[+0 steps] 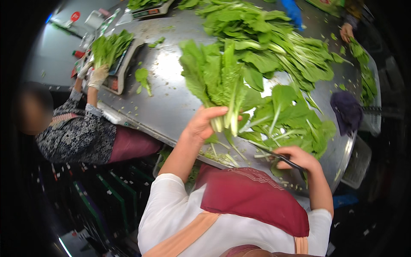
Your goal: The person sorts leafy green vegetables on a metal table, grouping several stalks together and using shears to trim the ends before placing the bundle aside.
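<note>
My left hand (203, 123) grips a bunch of leafy greens (221, 77) by the pale stem ends, its leaves pointing away from me over the metal table (163, 119). In my right hand (297, 157) is a dark-handled knife or similar cutting tool (284, 157); its thin tip points left, close to loose stalks. Loose leaves (289, 119) lie just beyond that hand. Behind them is a large heap of leafy greens (257, 38). Cut stem scraps (221, 157) are scattered at the table's near edge.
At left, a co-worker's gloved hands (98, 75) hold greens on a scale (120, 72). Another scale (151, 11) stands at the far side. A dark cloth (346, 112) lies at the right edge, near a plastic crate (374, 96) and another person's hand (346, 32).
</note>
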Motion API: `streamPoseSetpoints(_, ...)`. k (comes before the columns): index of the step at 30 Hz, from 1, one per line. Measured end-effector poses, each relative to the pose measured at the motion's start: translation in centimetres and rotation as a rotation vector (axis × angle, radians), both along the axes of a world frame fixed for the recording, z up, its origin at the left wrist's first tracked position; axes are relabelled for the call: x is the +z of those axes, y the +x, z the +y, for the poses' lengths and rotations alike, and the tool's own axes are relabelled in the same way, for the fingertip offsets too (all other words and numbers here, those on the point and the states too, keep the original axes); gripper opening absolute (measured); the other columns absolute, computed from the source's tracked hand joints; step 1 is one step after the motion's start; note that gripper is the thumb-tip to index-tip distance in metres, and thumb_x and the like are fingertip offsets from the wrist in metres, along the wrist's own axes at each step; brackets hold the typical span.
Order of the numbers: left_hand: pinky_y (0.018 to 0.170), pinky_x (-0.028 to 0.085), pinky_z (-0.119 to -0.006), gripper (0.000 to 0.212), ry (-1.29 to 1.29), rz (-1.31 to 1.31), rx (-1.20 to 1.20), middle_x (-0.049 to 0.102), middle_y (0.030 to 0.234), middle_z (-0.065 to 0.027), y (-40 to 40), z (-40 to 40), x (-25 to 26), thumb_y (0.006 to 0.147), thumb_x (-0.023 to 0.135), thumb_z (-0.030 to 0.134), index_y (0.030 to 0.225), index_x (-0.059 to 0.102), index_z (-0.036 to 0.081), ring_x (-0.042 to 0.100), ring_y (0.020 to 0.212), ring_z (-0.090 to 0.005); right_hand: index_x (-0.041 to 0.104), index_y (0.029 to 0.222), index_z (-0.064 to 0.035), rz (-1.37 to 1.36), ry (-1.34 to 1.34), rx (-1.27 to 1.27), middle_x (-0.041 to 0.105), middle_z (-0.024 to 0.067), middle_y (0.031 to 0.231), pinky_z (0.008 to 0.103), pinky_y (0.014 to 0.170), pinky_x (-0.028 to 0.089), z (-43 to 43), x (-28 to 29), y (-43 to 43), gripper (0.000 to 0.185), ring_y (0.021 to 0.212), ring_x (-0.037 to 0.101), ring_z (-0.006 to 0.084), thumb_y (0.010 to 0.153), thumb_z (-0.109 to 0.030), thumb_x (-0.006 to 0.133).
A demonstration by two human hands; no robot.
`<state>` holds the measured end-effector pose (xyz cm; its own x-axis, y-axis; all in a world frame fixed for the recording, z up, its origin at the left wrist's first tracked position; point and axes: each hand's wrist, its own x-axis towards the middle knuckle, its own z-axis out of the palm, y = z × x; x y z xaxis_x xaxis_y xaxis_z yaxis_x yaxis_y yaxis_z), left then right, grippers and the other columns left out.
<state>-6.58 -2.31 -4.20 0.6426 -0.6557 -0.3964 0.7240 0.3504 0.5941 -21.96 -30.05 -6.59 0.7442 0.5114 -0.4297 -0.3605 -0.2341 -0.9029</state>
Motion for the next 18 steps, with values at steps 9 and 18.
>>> streamPoseSetpoints(9, 0.07, 0.042, -0.042, 0.034, 1.929, -0.965, 0.578, 0.057, 0.084, -0.0244, 6.2, 20.6, -6.8, 0.072, 0.06, 0.018, 0.098, 0.051, -0.003, 0.054, 0.082, -0.0377, 0.044, 0.11, -0.0044, -0.05, -0.922, -1.052, 0.053, 0.005, 0.067, 0.0267, 0.044, 0.04, -10.7, -7.6, -15.7, 0.035, 0.048, 0.047, 0.0136, 0.078, -0.012, 0.056)
streamPoseSetpoints(18, 0.078, 0.043, -0.04, 0.102, 1.797, -1.127, -0.112, 0.05, 0.106, -0.0212, 6.1, 24.4, -9.9, 0.051, 0.074, 0.01, 0.132, 0.012, 0.007, 0.049, 0.096, -0.0391, 0.057, 0.098, -0.0043, 0.021, -1.366, -0.38, 0.06, 0.0177, 0.077, 0.0425, 0.067, 0.045, -9.6, 0.2, -9.1, 0.035, 0.076, 0.057, 0.0345, 0.072, -0.027, 0.06)
